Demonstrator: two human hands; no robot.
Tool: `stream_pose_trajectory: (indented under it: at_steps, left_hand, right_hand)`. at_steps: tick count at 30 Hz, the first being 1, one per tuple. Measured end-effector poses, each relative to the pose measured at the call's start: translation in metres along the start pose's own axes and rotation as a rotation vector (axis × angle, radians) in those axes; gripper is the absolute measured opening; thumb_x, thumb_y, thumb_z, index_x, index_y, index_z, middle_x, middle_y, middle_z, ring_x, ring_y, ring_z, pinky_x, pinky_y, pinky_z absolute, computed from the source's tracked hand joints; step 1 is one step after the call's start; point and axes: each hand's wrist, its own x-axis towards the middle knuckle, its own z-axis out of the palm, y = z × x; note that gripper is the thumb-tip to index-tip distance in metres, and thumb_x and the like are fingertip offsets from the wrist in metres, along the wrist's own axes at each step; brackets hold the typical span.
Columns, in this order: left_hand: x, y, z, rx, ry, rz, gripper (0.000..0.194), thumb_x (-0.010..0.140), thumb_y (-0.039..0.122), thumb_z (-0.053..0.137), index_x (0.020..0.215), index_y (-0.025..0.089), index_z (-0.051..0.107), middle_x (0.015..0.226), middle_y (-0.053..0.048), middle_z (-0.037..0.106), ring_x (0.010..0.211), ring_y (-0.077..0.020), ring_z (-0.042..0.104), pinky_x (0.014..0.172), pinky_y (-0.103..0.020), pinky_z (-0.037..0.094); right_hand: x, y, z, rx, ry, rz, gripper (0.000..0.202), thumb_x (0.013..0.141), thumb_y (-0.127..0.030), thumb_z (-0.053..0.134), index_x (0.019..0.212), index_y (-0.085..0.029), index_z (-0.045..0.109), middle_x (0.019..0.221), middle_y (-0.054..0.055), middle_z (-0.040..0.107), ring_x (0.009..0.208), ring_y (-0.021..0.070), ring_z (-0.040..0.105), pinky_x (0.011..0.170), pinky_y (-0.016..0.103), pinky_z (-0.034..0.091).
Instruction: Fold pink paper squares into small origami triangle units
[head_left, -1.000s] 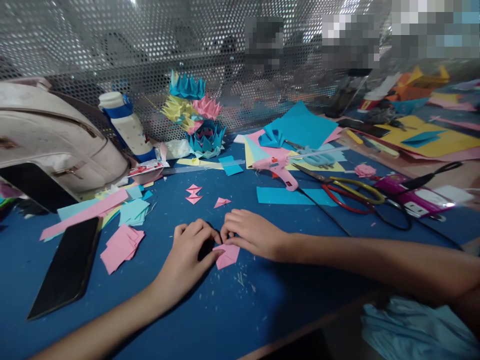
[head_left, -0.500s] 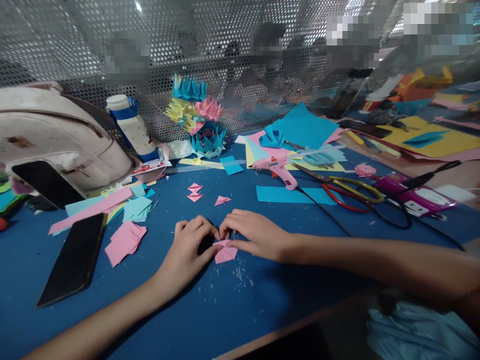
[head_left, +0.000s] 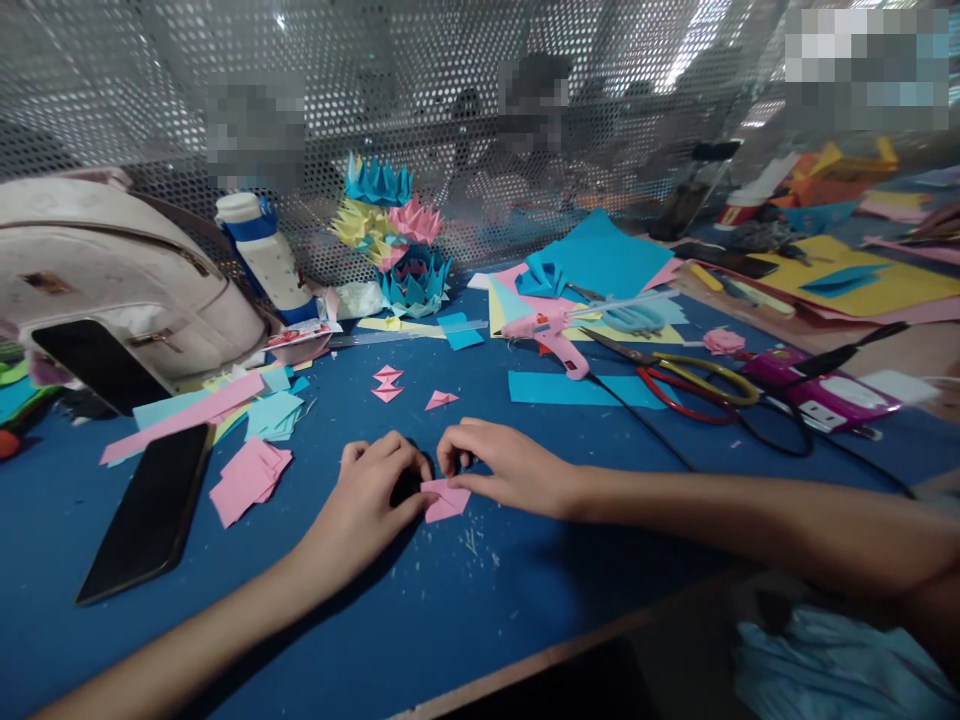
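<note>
A small piece of pink paper (head_left: 448, 502), partly folded, lies on the blue table between my hands. My left hand (head_left: 381, 490) grips its left side between thumb and fingers. On its upper right edge, my right hand (head_left: 495, 465) pinches the paper with thumb and forefinger. Behind my hands are folded pink pieces (head_left: 388, 384) and a single small pink folded piece (head_left: 441, 399). A stack of pink paper squares (head_left: 251, 482) rests to the left of my left hand.
A black phone (head_left: 146, 515) lies at left. A pink glue gun (head_left: 551, 335) with a black cord and large scissors (head_left: 690, 385) lie at right. Farther back stand a bottle (head_left: 270, 262), a backpack (head_left: 112, 265) and a folded-paper ornament (head_left: 412, 280) by a perforated metal screen.
Both hands stay at the pink paper with small finger shifts. My right fingers have changed position along its upper edge, and the view has shifted slightly.
</note>
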Motion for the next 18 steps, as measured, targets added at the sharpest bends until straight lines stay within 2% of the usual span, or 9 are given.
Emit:
stream_pose_trajectory:
  at_steps: [5,10,13,15,18]
  left_hand:
    - [0.001,0.002,-0.001,-0.035,0.003,-0.008,0.012,0.092,0.028,0.062,0.083,0.021,0.061,0.090,0.002,0.064,0.086,-0.0184,0.057,0.088,-0.038,0.033]
    - [0.002,0.002,-0.002,-0.105,0.039,0.014,0.019,0.099,0.031,0.049,0.086,0.022,0.059,0.078,0.001,0.065,0.073,-0.0159,0.059,0.075,-0.032,0.045]
    - [-0.001,-0.002,-0.003,-0.109,0.111,0.060,0.015,0.102,0.028,0.042,0.107,0.023,0.056,0.092,-0.002,0.069,0.080,-0.0162,0.065,0.072,-0.030,0.050]
    - [-0.005,-0.006,-0.004,-0.064,0.172,0.120,0.019,0.102,0.026,0.042,0.117,0.023,0.053,0.106,-0.005,0.069,0.095,-0.0191,0.065,0.082,-0.035,0.050]
    - [-0.013,-0.011,-0.003,0.024,0.209,0.256,0.023,0.100,0.020,0.045,0.119,0.025,0.058,0.125,-0.006,0.066,0.114,-0.0236,0.060,0.098,-0.044,0.042]
  right_hand:
    - [0.000,0.001,0.000,0.002,0.012,-0.019,0.012,0.088,-0.017,0.069,0.091,-0.019,0.058,0.093,0.000,0.062,0.086,0.0139,0.055,0.074,0.025,0.041]
    - [0.002,0.002,-0.004,0.074,0.003,0.016,0.003,0.090,-0.018,0.063,0.092,-0.019,0.060,0.090,0.001,0.062,0.079,0.0131,0.053,0.070,0.025,0.042]
    - [0.004,0.004,-0.006,0.118,0.023,0.007,0.008,0.087,-0.013,0.060,0.092,-0.019,0.061,0.088,0.000,0.063,0.076,0.0120,0.054,0.071,0.025,0.042]
    - [0.004,0.005,-0.006,0.130,0.040,0.000,0.012,0.085,-0.009,0.059,0.091,-0.018,0.061,0.087,0.000,0.063,0.074,0.0113,0.055,0.071,0.024,0.043]
    - [0.004,0.006,-0.003,0.117,0.062,-0.013,0.016,0.081,-0.005,0.058,0.090,-0.018,0.061,0.084,-0.001,0.064,0.073,0.0108,0.055,0.070,0.024,0.043]
